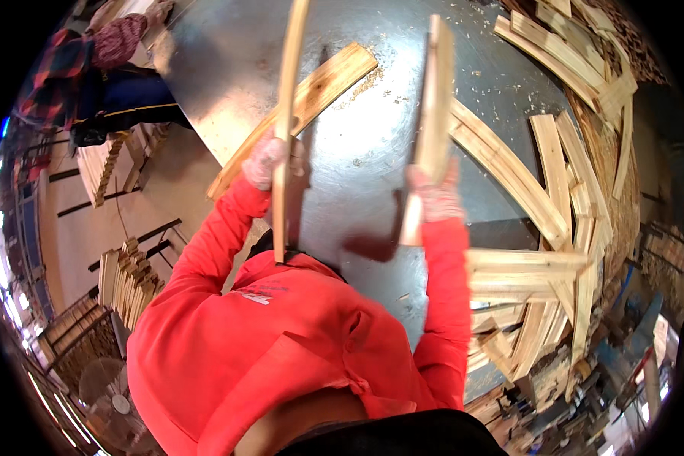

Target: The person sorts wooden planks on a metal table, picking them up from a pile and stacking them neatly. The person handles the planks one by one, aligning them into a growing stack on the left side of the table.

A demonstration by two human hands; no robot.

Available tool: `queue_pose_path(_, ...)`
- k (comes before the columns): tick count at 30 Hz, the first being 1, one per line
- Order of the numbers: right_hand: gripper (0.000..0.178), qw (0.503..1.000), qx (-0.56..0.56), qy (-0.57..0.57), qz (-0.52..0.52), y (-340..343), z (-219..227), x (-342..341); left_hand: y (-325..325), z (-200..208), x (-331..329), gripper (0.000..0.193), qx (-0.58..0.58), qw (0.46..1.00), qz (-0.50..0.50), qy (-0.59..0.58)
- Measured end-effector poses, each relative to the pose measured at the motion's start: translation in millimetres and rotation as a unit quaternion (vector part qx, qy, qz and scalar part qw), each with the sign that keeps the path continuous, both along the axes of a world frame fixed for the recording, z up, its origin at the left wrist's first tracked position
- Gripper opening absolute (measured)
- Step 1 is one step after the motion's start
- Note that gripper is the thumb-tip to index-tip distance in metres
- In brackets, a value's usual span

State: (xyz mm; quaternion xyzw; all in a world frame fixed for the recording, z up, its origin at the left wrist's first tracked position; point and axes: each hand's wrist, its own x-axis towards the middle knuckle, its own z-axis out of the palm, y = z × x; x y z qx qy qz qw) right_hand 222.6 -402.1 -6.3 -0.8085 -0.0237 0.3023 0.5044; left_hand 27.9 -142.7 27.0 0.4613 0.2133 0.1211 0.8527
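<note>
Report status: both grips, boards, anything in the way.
Left grip closed on narrow board. Right grip closed on second board, blurred. Possibly in the way: loose plank on metal table, crossed in view by narrow board; wood heap at right.

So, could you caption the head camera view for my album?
Left hand and right hand each grip a wooden board above a shiny grey table, beside a timber pile at right.

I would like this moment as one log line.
left hand: holds wooden strip | right hand: holds wooden board | below: grey table
</note>
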Motion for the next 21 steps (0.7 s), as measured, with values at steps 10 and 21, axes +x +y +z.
queue_pose_path(10, 0.107, 0.938, -0.15, 0.031, 0.312, 144.7, 47.8, -132.5, 74.3, 73.3, -31.7, 0.104, 0.368, 0.929, -0.03, 0.012)
queue_pose_path(21, 0.124, 0.781, -0.612, 0.02, -0.119, -269.6, 36.5, 53.2, -72.4, -4.4, 76.4, 0.066, -0.157, 0.957, -0.241, 0.042)
